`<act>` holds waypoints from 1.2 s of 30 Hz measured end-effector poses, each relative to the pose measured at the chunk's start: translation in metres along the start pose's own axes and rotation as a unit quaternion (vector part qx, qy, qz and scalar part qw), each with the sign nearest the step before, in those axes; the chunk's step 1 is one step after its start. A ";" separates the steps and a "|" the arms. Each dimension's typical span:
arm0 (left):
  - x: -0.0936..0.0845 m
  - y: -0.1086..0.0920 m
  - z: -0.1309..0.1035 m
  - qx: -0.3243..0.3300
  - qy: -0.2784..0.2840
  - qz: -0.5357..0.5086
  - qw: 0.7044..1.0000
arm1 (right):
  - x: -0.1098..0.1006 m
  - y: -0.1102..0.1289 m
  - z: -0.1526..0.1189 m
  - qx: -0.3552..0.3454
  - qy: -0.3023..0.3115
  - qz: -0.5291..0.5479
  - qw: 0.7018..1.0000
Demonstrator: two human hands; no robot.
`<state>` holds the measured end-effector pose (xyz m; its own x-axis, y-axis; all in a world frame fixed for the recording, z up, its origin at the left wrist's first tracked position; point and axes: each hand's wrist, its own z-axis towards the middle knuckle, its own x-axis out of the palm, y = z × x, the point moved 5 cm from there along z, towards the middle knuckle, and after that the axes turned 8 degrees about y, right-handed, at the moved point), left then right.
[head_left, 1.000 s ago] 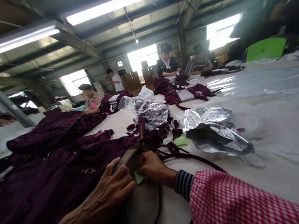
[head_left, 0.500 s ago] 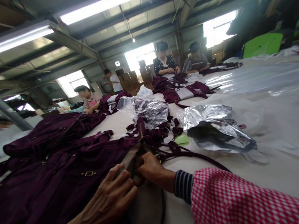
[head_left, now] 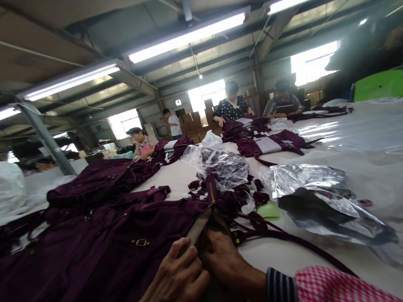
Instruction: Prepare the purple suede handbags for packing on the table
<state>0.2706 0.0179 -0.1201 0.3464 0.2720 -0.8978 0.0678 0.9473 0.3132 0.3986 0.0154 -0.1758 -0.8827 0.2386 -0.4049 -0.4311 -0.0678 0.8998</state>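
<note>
A dark purple bag (head_left: 106, 246) with a small gold buckle and a zipper lies in front of me, its opening showing a grey-beige lining (head_left: 199, 227). My left hand (head_left: 178, 281) is closed on the near edge of that opening, fingers curled over the fabric. Inside the mouth of the bag is my right hand (head_left: 224, 260), its fingers bent downward; the fingertips are hidden, and I cannot see what they hold. A thin purple strap (head_left: 296, 238) curves away to the right of the bag.
Another purple bag (head_left: 87, 183) lies at the left. Beyond my hands are clear plastic wrapping (head_left: 225, 165), a light green piece (head_left: 269, 210) and a silver foil bag (head_left: 334, 216). Several people work around the white table (head_left: 391, 183), one in a dotted top (head_left: 232, 109).
The view has turned, so the table and bags appear farther right and lower. My right hand has turned over, with its fingers further down in the bag. My left hand keeps its hold.
</note>
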 end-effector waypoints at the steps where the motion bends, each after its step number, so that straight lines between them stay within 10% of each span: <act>1: 0.001 0.000 0.000 0.001 0.002 0.004 1.000 | -0.001 0.000 -0.001 -0.006 0.010 -0.016 1.000; 20: 0.011 0.006 0.001 -0.056 0.097 -0.051 0.992 | 0.014 -0.015 0.004 -0.005 0.010 -0.277 0.961; 29: 0.014 0.021 0.020 -0.180 0.251 -0.078 0.948 | -0.002 0.008 -0.057 -0.088 0.065 -0.134 0.985; 36: 0.027 0.053 0.068 -0.137 0.206 -0.055 0.967 | 0.030 0.003 -0.069 -0.187 0.200 -0.308 0.911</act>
<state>0.3468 0.0641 -0.1065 -0.0549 0.1577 -0.9860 -0.1864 0.9685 0.1653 0.3581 -0.0444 -0.1965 -0.4167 -0.0244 -0.9087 -0.8355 -0.3836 0.3934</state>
